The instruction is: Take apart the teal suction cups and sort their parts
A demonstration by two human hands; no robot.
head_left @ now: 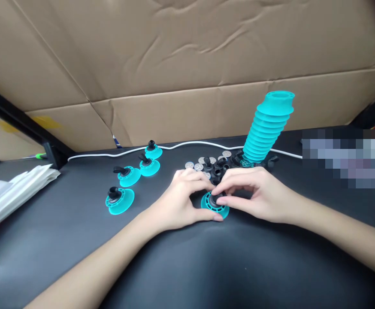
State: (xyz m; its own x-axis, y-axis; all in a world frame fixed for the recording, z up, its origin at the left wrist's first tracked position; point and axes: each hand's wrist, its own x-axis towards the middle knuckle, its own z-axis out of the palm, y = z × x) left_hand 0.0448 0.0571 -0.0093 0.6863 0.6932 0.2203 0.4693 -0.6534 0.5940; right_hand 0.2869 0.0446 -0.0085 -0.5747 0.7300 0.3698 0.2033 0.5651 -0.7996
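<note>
A teal cone-shaped plastic piece (221,213) with a slotted ring on top rests on the dark table. My left hand (179,201) is closed around its rim, thumb on the near side and fingers on the far side. From the right, my right hand (255,193) pinches a small black part (213,200) at the middle of the ring. Its fingers cover most of that part. Just beyond my hands lie loose black knobs (218,171) and several silver slotted discs (198,167).
A tall leaning stack of teal cones (266,128) rises behind my right hand. Several teal cones with black knobs (121,204) lie to the left. A white cable (187,143) crosses the back before a cardboard wall (174,116). White packets (20,189) lie far left.
</note>
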